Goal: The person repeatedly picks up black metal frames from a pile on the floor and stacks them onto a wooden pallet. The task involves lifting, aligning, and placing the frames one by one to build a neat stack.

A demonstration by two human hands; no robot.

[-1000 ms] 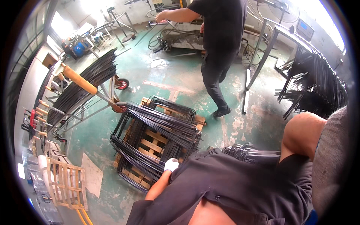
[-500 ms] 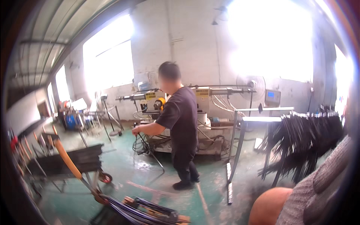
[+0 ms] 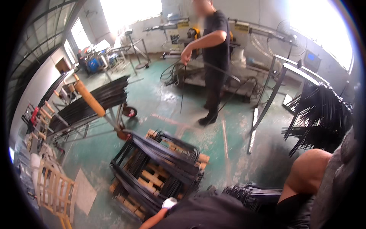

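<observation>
My left hand (image 3: 169,203), in a white glove, is low in the picture at the near edge of a stack of black metal frames (image 3: 127,173). Blur hides its fingers, and I cannot tell whether it touches the frames. At the right edge my bent right arm (image 3: 310,168) is raised. Grey knit fabric (image 3: 340,173) covers its far part, very close to the camera, and no fingers of that hand show. Beneath the frames are wooden pallet boards (image 3: 152,179). More black metal pieces (image 3: 253,192) lie just right of my dark clothing.
A co-worker (image 3: 215,45) stands beyond the stack, holding a bent black rod (image 3: 182,89). Left is a wheeled cart (image 3: 124,110) of black strips, with an orange-wrapped handle (image 3: 89,97). A metal rack (image 3: 301,74) at right carries black strips (image 3: 320,110). A machine (image 3: 263,34) lines the wall.
My view has tilted down, bringing my left hand and more of the frame stack into the picture. The co-worker's hand has moved, and the bent rod now hangs beside their legs.
</observation>
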